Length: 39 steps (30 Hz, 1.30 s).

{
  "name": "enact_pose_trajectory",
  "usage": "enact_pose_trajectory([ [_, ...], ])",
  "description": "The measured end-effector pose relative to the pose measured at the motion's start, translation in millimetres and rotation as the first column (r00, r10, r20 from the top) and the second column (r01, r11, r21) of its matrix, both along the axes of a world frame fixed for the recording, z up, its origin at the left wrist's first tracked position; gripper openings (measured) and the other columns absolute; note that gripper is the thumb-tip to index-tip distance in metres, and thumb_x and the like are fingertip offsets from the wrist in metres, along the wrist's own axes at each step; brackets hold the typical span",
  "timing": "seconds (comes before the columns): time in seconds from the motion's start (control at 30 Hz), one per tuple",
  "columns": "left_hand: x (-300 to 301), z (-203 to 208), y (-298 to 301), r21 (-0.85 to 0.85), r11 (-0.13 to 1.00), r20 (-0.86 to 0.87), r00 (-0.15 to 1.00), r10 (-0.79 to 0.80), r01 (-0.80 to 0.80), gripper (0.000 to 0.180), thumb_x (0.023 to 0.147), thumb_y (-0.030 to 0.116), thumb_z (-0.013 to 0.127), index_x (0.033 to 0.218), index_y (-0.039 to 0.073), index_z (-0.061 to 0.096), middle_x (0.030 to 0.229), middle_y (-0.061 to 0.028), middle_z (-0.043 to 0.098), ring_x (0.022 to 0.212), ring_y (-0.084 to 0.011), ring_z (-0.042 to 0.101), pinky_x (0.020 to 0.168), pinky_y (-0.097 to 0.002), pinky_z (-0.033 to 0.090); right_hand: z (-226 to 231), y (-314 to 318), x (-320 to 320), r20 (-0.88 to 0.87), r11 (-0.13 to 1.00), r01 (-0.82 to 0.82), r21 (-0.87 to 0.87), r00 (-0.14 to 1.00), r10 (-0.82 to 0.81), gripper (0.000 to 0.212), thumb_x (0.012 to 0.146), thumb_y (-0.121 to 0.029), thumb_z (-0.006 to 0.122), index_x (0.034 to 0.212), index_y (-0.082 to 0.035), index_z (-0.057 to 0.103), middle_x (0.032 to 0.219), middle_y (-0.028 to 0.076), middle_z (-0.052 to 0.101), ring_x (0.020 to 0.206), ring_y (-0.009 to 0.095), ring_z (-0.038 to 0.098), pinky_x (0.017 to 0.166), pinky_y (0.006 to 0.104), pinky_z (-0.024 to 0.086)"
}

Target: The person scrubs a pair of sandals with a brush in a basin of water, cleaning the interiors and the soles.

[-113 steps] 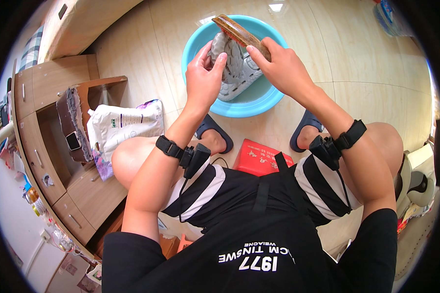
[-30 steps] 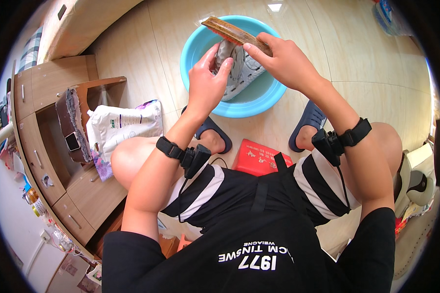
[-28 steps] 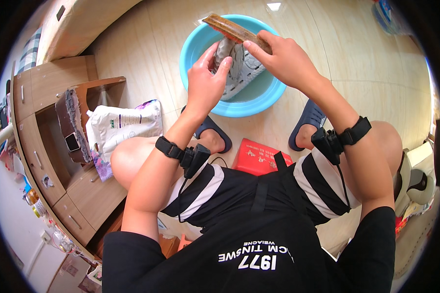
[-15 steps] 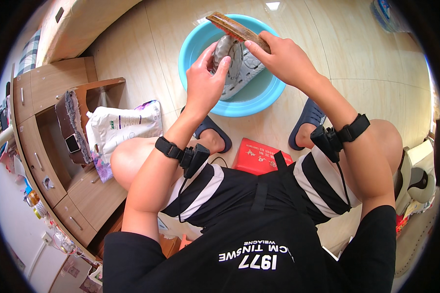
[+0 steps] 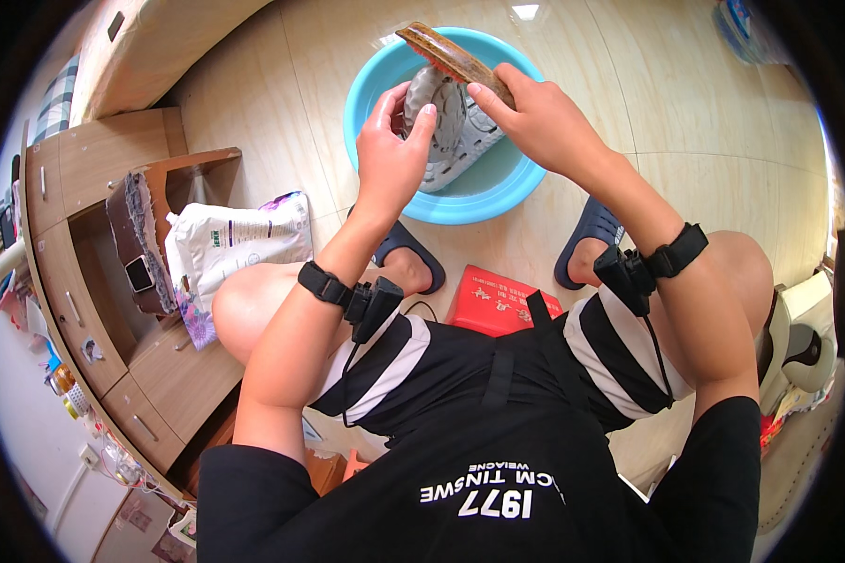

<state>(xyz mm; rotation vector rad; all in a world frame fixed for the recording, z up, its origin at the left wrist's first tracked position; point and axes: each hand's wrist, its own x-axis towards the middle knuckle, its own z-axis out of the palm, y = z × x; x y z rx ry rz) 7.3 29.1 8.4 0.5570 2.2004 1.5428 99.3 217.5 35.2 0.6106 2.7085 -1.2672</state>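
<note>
My left hand (image 5: 391, 150) is wrapped around a grey clog (image 5: 449, 117), which is held tilted over a light blue basin (image 5: 465, 212). My right hand (image 5: 556, 120) grips the handle end of a wooden scrub brush (image 5: 449, 54). Its reddish bristles face down and lie against or very near the top of the clog; the exact contact cannot be made out. Below, a pale clog with holes (image 5: 468, 161) rests in the basin's cloudy water, partly covered by the held one.
Between my slippered feet and my lap lies a red box (image 5: 498, 302). To the left, a white bag (image 5: 244, 239) leans by a wooden cabinet (image 5: 84, 310) with an open compartment. A pale cushioned piece (image 5: 812, 347) is at the right.
My right hand has shifted very slightly left and up with the brush. My left hand and the clog are almost where they were.
</note>
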Motion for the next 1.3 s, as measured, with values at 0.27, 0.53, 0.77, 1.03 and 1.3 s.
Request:
enact_pose_trajectory([
  [0.27,-5,4,0,0.042,0.99,0.196,0.973,0.123,-0.134,0.05,0.102,0.017,0.065,0.143,-0.008,0.049,0.118,-0.0131,0.071,0.104,-0.0126,0.065,0.092,-0.0268,0.051,-4,-8,2,-0.044,0.987,0.058,-0.147,0.997,-0.065,0.051,0.105,-0.048,0.05,0.105,0.002,0.058,0.075,0.023,0.067,0.069,0.038,0.066,0.064,0.0458,0.051],
  [0.53,-3,3,1,0.098,0.99,0.215,0.973,0.082,-0.105,0.042,0.106,0.023,0.058,0.136,-0.006,0.057,0.109,-0.0084,0.072,0.095,-0.0099,0.064,0.082,-0.0264,0.051,-10,-15,3,0.022,0.973,0.016,-0.232,1.0,-0.011,0.048,0.109,-0.046,0.044,0.106,0.0,0.055,0.08,0.018,0.061,0.073,0.028,0.057,0.071,0.0409,0.047],
  [0.77,-2,6,3,0.128,0.985,0.298,0.952,0.074,-0.117,0.049,0.107,0.024,0.057,0.143,-0.008,0.05,0.125,-0.0108,0.067,0.113,-0.0126,0.061,0.099,-0.028,0.047,-3,-17,5,0.033,0.971,-0.003,-0.239,0.999,0.011,0.046,0.11,-0.045,0.044,0.105,0.0,0.051,0.079,0.02,0.061,0.072,0.03,0.058,0.07,0.0425,0.047],
  [1.03,-3,2,1,0.132,0.978,0.33,0.938,0.109,-0.16,0.044,0.107,0.025,0.057,0.141,-0.003,0.054,0.116,-0.0113,0.072,0.105,-0.0127,0.065,0.092,-0.0289,0.05,-9,-19,6,0.025,0.976,-0.063,-0.207,0.997,0.07,0.045,0.109,-0.044,0.045,0.103,0.0,0.048,0.078,0.023,0.06,0.072,0.035,0.058,0.07,0.0447,0.047],
  [1.3,-3,9,2,0.144,0.979,0.38,0.921,0.08,-0.145,0.052,0.107,0.026,0.059,0.144,-0.009,0.048,0.128,-0.0124,0.065,0.116,-0.0138,0.06,0.102,-0.0282,0.046,-8,-24,8,0.075,0.97,-0.058,-0.237,0.994,0.078,0.044,0.11,-0.044,0.044,0.103,-0.001,0.045,0.078,0.024,0.061,0.073,0.038,0.061,0.071,0.0473,0.048],
])
